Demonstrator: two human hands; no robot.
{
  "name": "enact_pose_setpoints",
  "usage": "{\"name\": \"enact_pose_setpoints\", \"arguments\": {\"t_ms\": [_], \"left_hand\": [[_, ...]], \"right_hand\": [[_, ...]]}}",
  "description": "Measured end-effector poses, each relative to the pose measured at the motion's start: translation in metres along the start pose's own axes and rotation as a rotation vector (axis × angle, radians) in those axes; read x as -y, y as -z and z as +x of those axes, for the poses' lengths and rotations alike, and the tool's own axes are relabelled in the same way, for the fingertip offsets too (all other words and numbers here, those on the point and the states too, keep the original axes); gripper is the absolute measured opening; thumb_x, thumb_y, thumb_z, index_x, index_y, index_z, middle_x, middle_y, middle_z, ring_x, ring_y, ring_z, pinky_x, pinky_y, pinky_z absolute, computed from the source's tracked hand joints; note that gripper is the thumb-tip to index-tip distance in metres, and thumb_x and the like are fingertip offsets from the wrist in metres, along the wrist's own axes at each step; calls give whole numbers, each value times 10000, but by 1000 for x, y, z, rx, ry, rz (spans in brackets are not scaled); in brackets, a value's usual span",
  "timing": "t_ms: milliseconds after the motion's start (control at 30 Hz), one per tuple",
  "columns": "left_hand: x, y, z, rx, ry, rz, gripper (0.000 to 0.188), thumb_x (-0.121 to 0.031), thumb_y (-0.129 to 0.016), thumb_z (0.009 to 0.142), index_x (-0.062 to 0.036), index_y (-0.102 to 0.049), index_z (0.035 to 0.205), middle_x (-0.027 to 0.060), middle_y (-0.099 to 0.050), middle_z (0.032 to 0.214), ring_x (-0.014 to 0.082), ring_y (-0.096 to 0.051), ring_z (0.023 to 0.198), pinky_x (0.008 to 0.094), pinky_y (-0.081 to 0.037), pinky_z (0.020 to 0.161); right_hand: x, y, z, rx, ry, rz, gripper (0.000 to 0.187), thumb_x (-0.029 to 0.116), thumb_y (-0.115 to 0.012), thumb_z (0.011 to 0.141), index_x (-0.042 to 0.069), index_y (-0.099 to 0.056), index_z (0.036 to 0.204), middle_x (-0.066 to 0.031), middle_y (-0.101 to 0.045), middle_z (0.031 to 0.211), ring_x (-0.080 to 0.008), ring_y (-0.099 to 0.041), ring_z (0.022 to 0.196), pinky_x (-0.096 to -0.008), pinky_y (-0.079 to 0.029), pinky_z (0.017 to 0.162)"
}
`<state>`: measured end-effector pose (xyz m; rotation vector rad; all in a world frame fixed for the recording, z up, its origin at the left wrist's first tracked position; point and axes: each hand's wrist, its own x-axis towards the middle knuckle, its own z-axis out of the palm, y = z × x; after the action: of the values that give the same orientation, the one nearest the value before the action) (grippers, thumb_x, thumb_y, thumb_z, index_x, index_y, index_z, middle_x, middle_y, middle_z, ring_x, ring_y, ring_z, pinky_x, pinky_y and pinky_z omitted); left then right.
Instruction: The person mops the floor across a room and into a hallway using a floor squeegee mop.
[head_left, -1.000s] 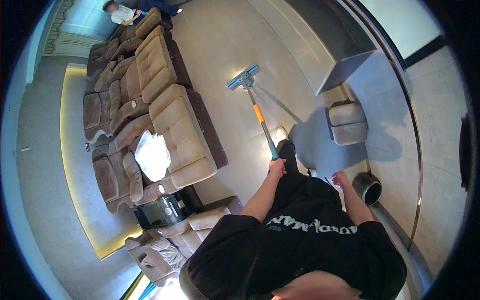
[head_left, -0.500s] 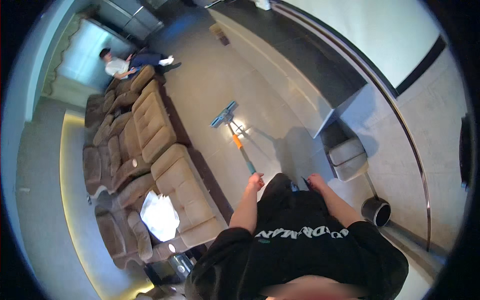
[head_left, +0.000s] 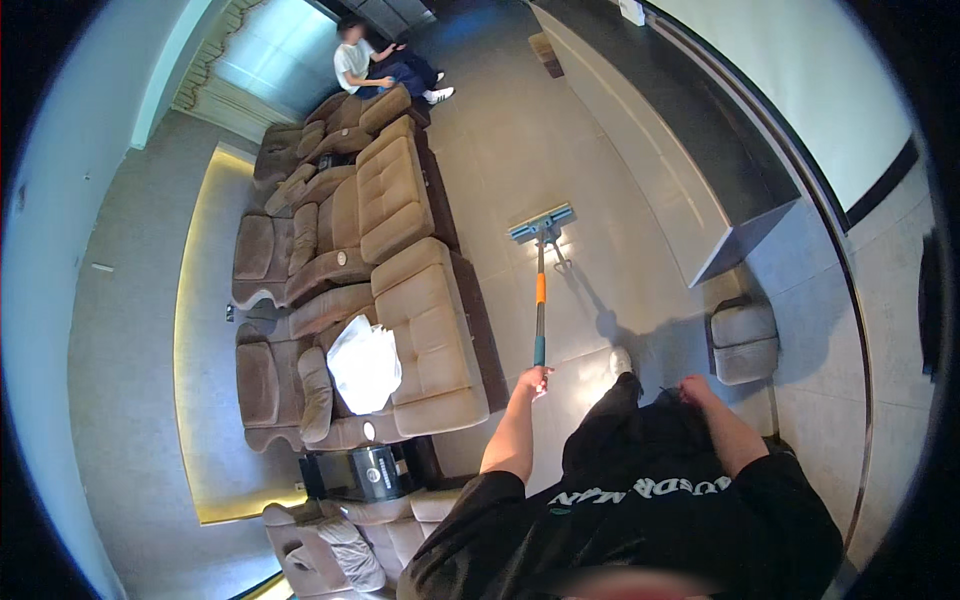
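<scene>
Head view | mop [head_left: 541, 265]: flat blue head [head_left: 540, 223], orange band [head_left: 541, 289], teal grip [head_left: 540, 350] | left fingers [head_left: 543, 380] clasp it | right fingers [head_left: 688, 386] unclear

Lounge or home-theatre type room; couldn't tell if private or commercial. Giveaways: row of brown padded recliners [head_left: 430, 330] with round fittings [head_left: 342, 258] in the armrests, curtain [head_left: 212, 85] at the far end, yellow light strip [head_left: 186, 400] behind the seating, long dark-topped low unit [head_left: 690, 130] opposite, footstool [head_left: 746, 342], tiled floor [head_left: 500, 180].
</scene>
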<state>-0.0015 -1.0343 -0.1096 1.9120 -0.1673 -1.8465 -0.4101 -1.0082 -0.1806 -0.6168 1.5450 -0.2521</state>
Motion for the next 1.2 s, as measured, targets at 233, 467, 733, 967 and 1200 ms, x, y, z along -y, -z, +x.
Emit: {"name": "enact_pose_setpoints", "arguments": {"t_ms": [233, 467, 733, 967, 1200], "left_hand": [[144, -37, -51, -26, -20, -31, 88, -70, -469, 686, -10, -534, 680, -14, -302, 410, 96, -287, 301, 220, -238, 276], [277, -138, -107, -20, 5, -99, 91, -62, -512, 664, -15, -435, 668, 24, -380, 449, 108, -362, 322, 253, -321, 292], [324, -103, -141, 5, 43, -30, 75, -74, -517, 670, -8, -480, 670, 24, -385, 449, 109, -358, 319, 241, -309, 286], [314, -120, -179, 75, -1, -25, 95, -93, -492, 686, -13, -477, 636, 27, -355, 386, 129, -324, 275, 257, -282, 277], [398, -106, -196, 150, 8, -282, 119, -111, -398, 731, -39, -488, 707, 3, -358, 433, 109, -323, 307, 236, -277, 273]], "right_hand": [[-56, 13, -61, 38, 42, 71, 90, 88, -454, 648, 15, -469, 597, -92, -471, 492, -174, -453, 368, -278, -365, 320], [-257, 53, -86, -8, 288, -614, 93, 110, -476, 633, 39, -533, 610, -111, -526, 557, -215, -499, 444, -331, -412, 406], [-557, 76, -76, -433, 7, -927, 298, 290, -525, 607, 21, -580, 726, -200, -540, 819, -325, -521, 795, -396, -418, 650], [-483, 90, -100, -229, -113, -353, 200, 165, -495, 651, -21, -537, 712, -153, -529, 609, -298, -522, 523, -403, -399, 438], [-324, -19, -183, -100, -123, 0, 126, 141, -437, 687, 59, -530, 666, -79, -474, 503, -166, -447, 379, -293, -340, 298]]}}
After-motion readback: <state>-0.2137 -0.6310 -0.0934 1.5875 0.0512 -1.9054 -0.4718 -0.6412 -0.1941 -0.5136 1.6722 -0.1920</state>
